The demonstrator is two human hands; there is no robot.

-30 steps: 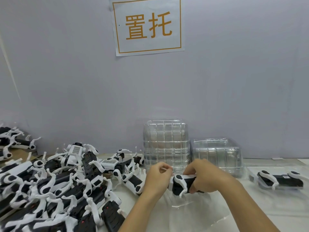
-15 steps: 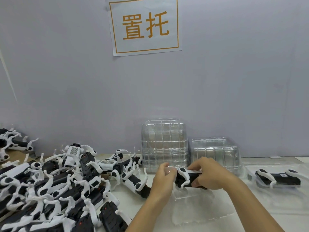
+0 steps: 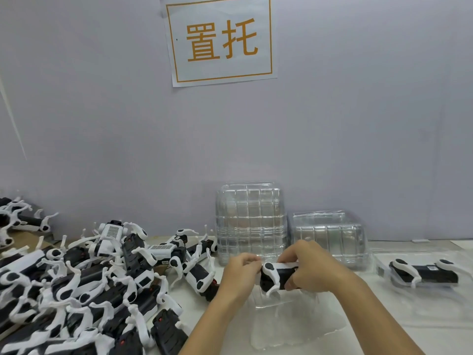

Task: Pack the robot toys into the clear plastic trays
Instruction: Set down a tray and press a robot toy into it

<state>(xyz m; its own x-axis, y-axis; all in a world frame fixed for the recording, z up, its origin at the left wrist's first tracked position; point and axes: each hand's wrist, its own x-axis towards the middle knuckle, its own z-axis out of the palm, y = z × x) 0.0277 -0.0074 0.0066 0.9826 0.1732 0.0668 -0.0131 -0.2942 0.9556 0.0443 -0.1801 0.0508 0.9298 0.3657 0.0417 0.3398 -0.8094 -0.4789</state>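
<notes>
A black-and-white robot toy (image 3: 275,278) is held just above a clear plastic tray (image 3: 294,326) lying on the table in front of me. My right hand (image 3: 311,270) grips the toy's body from the right. My left hand (image 3: 239,274) has its fingers curled at the toy's left end, pinching near its white leg. A second robot toy (image 3: 425,274) lies in another clear tray (image 3: 445,303) at the right.
A large heap of loose robot toys (image 3: 84,290) covers the table's left side. Two stacks of clear trays, a tall one (image 3: 250,224) and a lower one (image 3: 330,237), stand against the wall behind my hands. A paper sign (image 3: 220,39) hangs above.
Both hands have kept hold of the toy and shifted it slightly, turning it over the clear tray. The heap and stacks have not moved.
</notes>
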